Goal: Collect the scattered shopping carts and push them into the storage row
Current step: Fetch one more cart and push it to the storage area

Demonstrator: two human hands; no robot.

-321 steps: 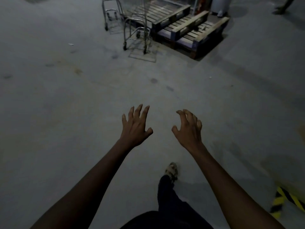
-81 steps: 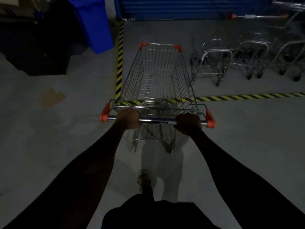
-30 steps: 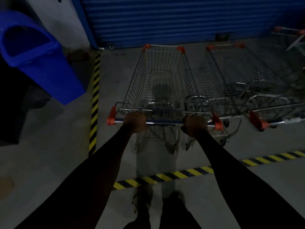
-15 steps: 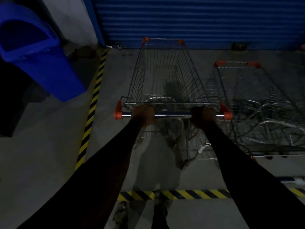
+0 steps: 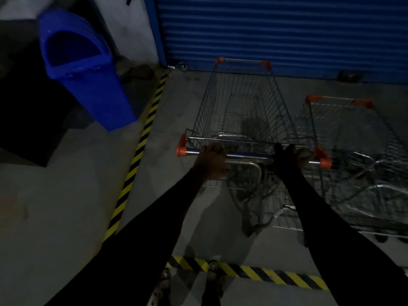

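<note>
Blue shutter (image 5: pixel 287 29) backdrop | left hand (image 5: pixel 210 161) grips cart handle (image 5: pixel 249 154) | right hand (image 5: pixel 286 160) on handle, curl unclear

Lighting is dim and underexposed. The right hand (image 5: pixel 287 161) reads near-black; the left hand (image 5: pixel 212 162) is faintly lit. A shadow lies in the shopping cart (image 5: pixel 220 107) beyond them. Frame edges bend.

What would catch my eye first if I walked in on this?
A wire shopping cart with orange corners sits dead centre, the left hand and right hand gripping its handle. Behind it a blue roller shutter fills the back wall, and a blue bin stands upper left, beyond a yellow-and-black floor stripe.
</note>
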